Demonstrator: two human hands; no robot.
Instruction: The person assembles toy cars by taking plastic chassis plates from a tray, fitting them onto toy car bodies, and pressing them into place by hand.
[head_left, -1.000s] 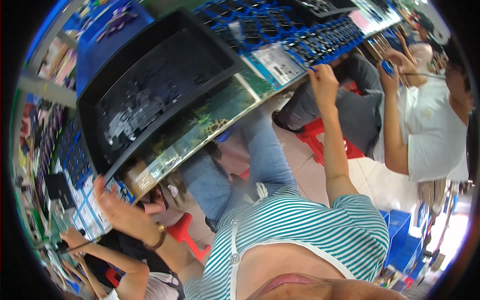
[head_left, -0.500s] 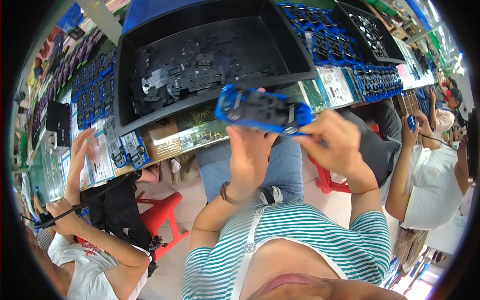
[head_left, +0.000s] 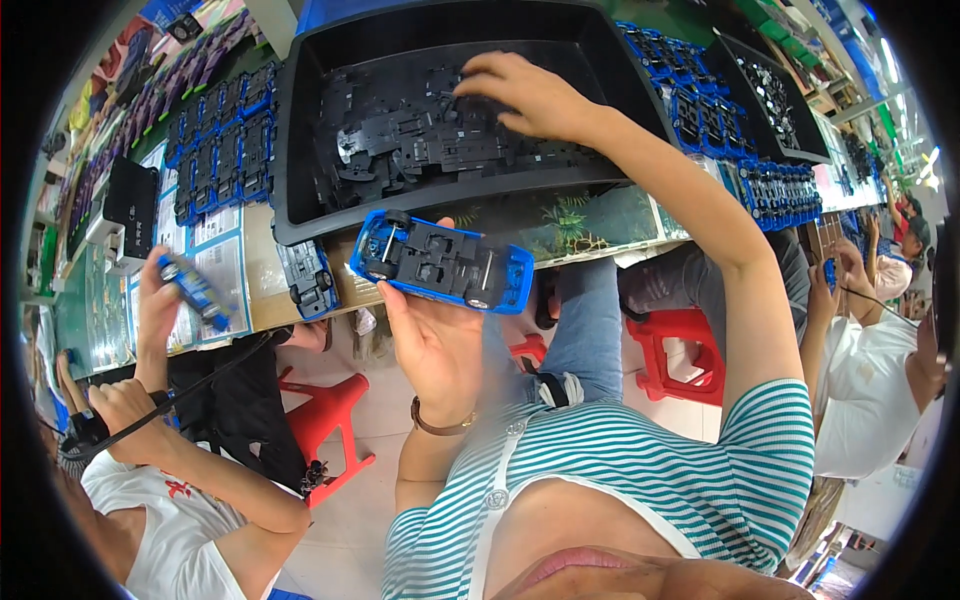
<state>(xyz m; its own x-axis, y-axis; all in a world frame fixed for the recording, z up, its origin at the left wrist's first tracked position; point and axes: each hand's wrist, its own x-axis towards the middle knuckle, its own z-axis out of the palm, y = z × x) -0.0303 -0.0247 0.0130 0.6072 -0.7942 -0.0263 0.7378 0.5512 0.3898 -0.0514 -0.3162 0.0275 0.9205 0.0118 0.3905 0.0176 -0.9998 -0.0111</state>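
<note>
My left hand (head_left: 437, 345) is closed around a blue toy car (head_left: 432, 262) turned underside up, just beyond the table's front edge. Its black base, wheels and a metal axle face upward. Over the large black tray (head_left: 470, 192) my right hand (head_left: 535, 98) reaches in from the right, its fingers apart among the loose black plastic parts (head_left: 420, 135). The fingertips touch or hover just above the parts; whether one is pinched is not visible.
Rows of blue toy cars (head_left: 228, 150) stand left of the tray, with more cars (head_left: 705, 120) on the right. A smaller dark tray (head_left: 765, 95) holds shiny pieces. At the left a co-worker's hand (head_left: 155, 305) lifts a blue car. Red stools (head_left: 325, 420) stand below.
My right hand has left the toy car and moved up into the tray. The car, in my left hand, has shifted left. The left co-worker's hand now holds a blue car.
</note>
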